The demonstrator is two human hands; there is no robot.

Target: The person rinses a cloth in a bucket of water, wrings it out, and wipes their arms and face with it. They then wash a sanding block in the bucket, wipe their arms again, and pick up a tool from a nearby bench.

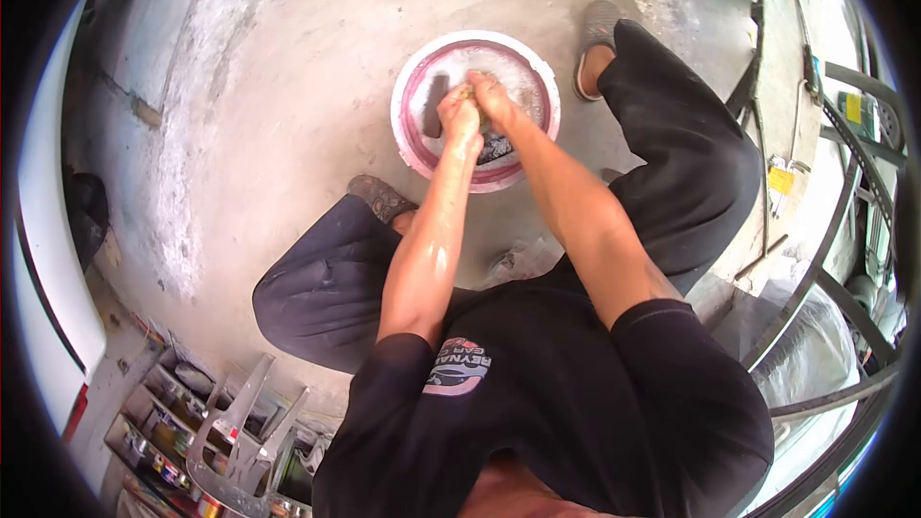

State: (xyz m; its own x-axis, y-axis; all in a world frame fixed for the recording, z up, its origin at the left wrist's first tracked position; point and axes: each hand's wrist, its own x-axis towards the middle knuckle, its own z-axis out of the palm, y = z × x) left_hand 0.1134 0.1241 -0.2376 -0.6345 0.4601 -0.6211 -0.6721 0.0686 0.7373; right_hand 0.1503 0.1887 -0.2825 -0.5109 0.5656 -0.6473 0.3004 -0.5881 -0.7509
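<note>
Both my hands are together over a round white basin (402,139) with a pinkish-red inner band, which stands on the floor between my feet. My left hand (460,119) and my right hand (491,99) are closed around a wet, yellowish-green cloth-like thing (483,121) that shows between them. My forearms look wet. Whitish, sudsy liquid fills the basin, and a dark thing (495,148) lies in it below my hands. Most of the held thing is hidden by my fingers.
Concrete floor (288,105) surrounds the basin. A white vehicle panel (58,259) is at the far left. Shelves with cans and a metal frame (230,422) stand at the lower left. Metal bars (844,297) and clear plastic sheeting (801,336) are on the right.
</note>
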